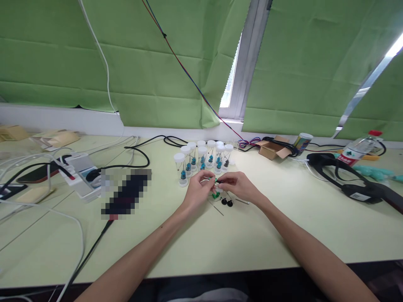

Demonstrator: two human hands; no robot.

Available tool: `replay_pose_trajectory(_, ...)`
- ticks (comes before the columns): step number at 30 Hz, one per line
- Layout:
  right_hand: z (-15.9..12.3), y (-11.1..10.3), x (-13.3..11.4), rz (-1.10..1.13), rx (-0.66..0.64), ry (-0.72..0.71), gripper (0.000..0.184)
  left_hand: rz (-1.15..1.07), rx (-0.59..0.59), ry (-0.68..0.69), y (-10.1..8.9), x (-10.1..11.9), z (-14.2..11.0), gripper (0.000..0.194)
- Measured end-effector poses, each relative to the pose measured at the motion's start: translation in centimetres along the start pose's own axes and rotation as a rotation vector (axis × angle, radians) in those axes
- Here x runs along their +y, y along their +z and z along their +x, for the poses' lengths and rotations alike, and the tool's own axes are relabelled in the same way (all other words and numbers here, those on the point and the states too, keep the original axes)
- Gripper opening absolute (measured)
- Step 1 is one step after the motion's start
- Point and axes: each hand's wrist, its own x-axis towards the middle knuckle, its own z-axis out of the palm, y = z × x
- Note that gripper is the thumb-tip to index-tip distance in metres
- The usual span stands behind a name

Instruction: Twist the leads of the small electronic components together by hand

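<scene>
My left hand (199, 187) and my right hand (236, 184) meet over the desk with fingertips pinched together. Between them is a small green part (215, 180), held in the left fingers. The right fingertips pinch a small black piece (219, 181) against it; the fingers partly hide both. Just below lies another green part (215, 195). Two small black round pieces (230, 204) rest near it, beside a thin metal rod (242, 201) and a thin wire (218, 208). Behind the hands stand several clear tubes with white lids (183, 174), most with blue parts inside.
On the left are a phone-like dark device (129, 193) on a cable, a white power strip (82, 178) and tangled cables. To the right are an open cardboard box (271, 149), a can (303, 143), a black headset (349, 184) and a red-capped bottle (357, 150).
</scene>
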Motion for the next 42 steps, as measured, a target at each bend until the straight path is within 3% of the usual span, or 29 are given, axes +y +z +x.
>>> replay_pose_trajectory(11, -0.1, 0.05, -0.21, 0.0, -0.036, 0.0, 0.017, 0.115, -0.029, 0.03, -0.25, -0.6, 0.25, 0.02)
replay_pose_trajectory(23, -0.08, 0.03, -0.26, 0.062, -0.06, 0.023, 0.015, 0.076, -0.025, -0.014, -0.08, -0.36, 0.21, 0.022)
replay_pose_trajectory(42, 0.16, -0.02, 0.4, 0.127, 0.055, 0.047, 0.025, 0.025, 0.009, -0.058, 0.04, -0.3, 0.15, 0.014)
